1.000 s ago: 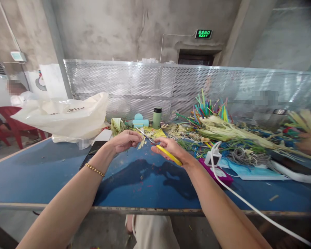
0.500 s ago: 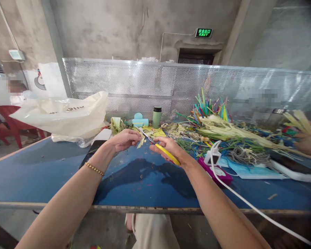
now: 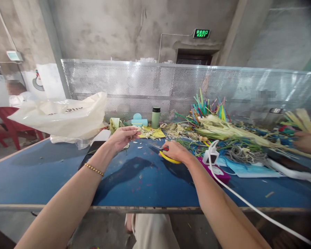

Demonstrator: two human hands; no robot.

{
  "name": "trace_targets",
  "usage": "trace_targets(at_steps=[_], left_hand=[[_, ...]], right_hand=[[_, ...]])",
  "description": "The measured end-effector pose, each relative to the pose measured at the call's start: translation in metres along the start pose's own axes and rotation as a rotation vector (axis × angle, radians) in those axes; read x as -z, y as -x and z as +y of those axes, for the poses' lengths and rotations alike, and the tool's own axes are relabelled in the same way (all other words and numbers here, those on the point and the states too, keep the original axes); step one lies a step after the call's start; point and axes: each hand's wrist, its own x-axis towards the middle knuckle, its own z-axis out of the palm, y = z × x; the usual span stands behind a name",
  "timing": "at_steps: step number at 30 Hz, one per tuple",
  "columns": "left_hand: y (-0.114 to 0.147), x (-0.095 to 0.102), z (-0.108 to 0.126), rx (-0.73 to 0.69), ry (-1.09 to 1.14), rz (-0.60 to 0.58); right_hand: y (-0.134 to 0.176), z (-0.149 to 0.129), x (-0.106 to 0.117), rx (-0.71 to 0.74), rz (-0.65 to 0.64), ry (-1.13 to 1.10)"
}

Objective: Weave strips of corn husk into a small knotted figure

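In the head view my left hand (image 3: 125, 136) is pinched above the table, its fingertips closed on a small piece of pale corn husk that they mostly hide. A pair of scissors (image 3: 169, 159) with yellow handles is in my right hand (image 3: 175, 151), held low over the tabletop, blades pointing left and smeared by motion. Between the two hands a few pale clippings (image 3: 140, 147) lie on the blue table (image 3: 145, 186). Just behind them is a yellow sheet (image 3: 158, 133) strewn with husk scraps.
A large plastic bag (image 3: 59, 119) and a black phone-like slab (image 3: 89, 155) lie left. A green bottle (image 3: 156, 118) stands behind. To the right are corn husks (image 3: 223, 128), coloured stems (image 3: 204, 107), a purple power strip (image 3: 223, 176) with a white cable, and another person's hand (image 3: 307, 142).
My right hand with the scissors has moved down and right, away from my left hand. The husk strip hanging from my left fingers no longer shows, and clippings lie on the table.
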Motion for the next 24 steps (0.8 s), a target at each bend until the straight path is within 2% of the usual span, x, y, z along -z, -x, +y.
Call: trace_targets(at_steps=[4,10,12,14,16,18,20,22,24], left_hand=[[-0.002,-0.005,-0.005,0.044,0.148,0.059],[0.002,-0.020,-0.012,0.097,0.198,0.049],[0.004,-0.024,-0.016,0.093,0.181,0.028],[0.005,-0.027,-0.020,0.089,0.161,-0.010],[0.006,-0.030,-0.026,0.091,0.139,-0.048],[0.008,-0.034,-0.030,0.097,0.118,-0.075],[0.010,-0.040,-0.033,0.108,0.085,-0.112],[0.014,-0.046,-0.035,0.108,0.043,-0.159],[0.017,-0.051,-0.036,0.112,0.001,-0.209]], right_hand=[[0.002,0.008,-0.001,-0.035,-0.036,0.100],[0.006,0.013,0.004,-0.021,-0.063,0.130],[0.006,0.010,0.010,-0.012,0.026,0.113],[0.007,0.003,0.017,0.031,0.233,-0.004],[0.008,-0.006,0.022,0.135,0.397,-0.270],[0.010,-0.016,0.023,0.244,0.367,-0.577],[0.011,-0.025,0.020,0.292,0.285,-0.750],[0.011,-0.031,0.014,0.299,0.233,-0.799],[0.010,-0.033,0.009,0.293,0.247,-0.783]])
